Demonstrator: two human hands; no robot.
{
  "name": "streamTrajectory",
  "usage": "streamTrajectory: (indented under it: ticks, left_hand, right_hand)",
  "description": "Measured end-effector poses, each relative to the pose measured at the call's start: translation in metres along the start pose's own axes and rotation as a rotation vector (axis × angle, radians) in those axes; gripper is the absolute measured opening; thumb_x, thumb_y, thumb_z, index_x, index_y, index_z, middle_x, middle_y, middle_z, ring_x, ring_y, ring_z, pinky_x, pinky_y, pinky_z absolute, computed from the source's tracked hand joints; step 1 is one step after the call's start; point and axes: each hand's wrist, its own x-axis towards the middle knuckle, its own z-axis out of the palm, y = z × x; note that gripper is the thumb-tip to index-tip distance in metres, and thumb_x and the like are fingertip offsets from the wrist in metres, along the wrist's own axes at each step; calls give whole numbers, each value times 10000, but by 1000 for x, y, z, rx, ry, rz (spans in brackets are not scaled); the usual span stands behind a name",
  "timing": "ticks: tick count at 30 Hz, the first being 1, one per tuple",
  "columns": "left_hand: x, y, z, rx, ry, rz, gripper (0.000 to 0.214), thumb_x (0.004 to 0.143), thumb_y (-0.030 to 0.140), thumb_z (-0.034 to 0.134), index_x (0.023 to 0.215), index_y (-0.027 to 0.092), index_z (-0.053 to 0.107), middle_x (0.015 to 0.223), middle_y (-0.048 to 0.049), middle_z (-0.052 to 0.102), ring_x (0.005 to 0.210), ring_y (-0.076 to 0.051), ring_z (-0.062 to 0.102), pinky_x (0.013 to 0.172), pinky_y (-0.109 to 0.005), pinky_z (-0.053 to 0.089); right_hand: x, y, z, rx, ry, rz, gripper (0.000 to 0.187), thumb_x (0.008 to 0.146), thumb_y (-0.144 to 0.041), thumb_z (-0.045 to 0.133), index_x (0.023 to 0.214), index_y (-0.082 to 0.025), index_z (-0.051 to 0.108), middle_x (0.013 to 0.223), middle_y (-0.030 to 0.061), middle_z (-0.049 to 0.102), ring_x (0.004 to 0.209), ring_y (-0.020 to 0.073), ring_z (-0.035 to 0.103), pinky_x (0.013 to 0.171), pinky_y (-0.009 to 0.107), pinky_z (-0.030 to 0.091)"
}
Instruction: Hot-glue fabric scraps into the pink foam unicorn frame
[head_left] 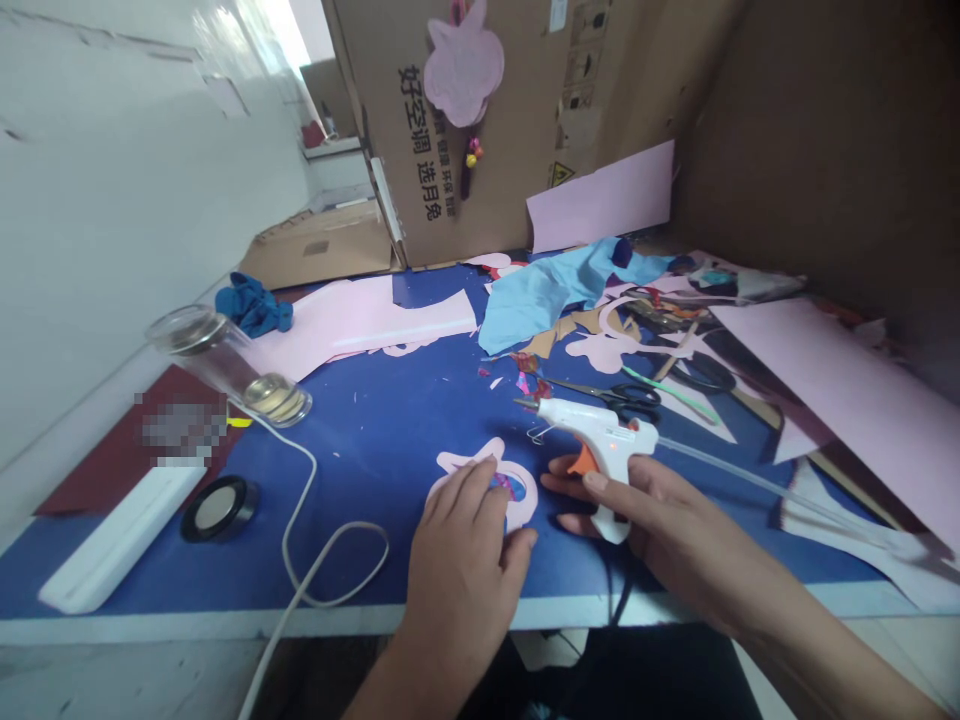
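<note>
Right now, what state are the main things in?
White glue gun with orange trigger: in right hand, indicator lit.
Pink ring-shaped cutout: under left hand.
Black-handled metal scissors: lying down.
Clear glass cup: apparently upright, nearly empty.
Thin white cable: loosely looped.
Light-blue cloth: rumpled.

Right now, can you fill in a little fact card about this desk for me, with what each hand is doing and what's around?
Left hand: the left hand lies over a pink cut-out on the table
Right hand: the right hand holds a white glue gun, nozzle pointing left
Table: blue top
Just behind the glue gun: scissors with black handles
Further back: light blue cloth
Left side: a tall glass with some pale liquid
On the cardboard: a pink shape
</note>
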Motion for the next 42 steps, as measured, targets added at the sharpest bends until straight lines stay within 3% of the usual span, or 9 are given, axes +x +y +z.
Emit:
streamTrajectory:
  ticks: [8,12,23,35,42]
  left_hand:
    - [-1,1,4,35,66,15,186,963,135,651,1134,189,700,1406,-147,728,1298,-342,681,1084,-560,586]
    - [0,1,5,15,47,-27,275,932,187,723,1206,196,701,1408,-129,733,1331,-361,657,1100,-587,572]
    - [2,3,4,-99,17,-161,173,923,89,653,978,249,686,1407,-75,732,1365,-315,626,1133,-566,521]
    - [-2,-1,7,-145,49,-142,226,965,77,557,1050,252,670,1451,-77,706,1375,-290,624,1145,-535,515]
    - [-2,-8,-4,-191,10,-112,320,988,53,434,1087,239,674,1545,-93,642,1468,-276,568,1185,-519,514]
  right_hand:
    - [-1,-2,0,1,12,15,332,872,-406,905,1076,-177,778,1287,143,744,1351,334,658,872,313,678]
    - [-3,-3,1,10,3,27,340,859,-408,916,1068,-179,776,1289,133,732,1341,338,664,854,310,683]
    - [-4,-2,2,2,-8,43,356,849,-427,922,1065,-186,773,1245,101,707,1259,300,676,855,299,678]
    - [2,-3,10,-9,-37,15,330,853,-427,912,1035,-188,775,1228,105,707,1242,302,684,835,299,665]
    - [2,-4,12,-30,-59,1,346,863,-459,895,1060,-195,788,1173,94,727,1112,253,687,831,294,648]
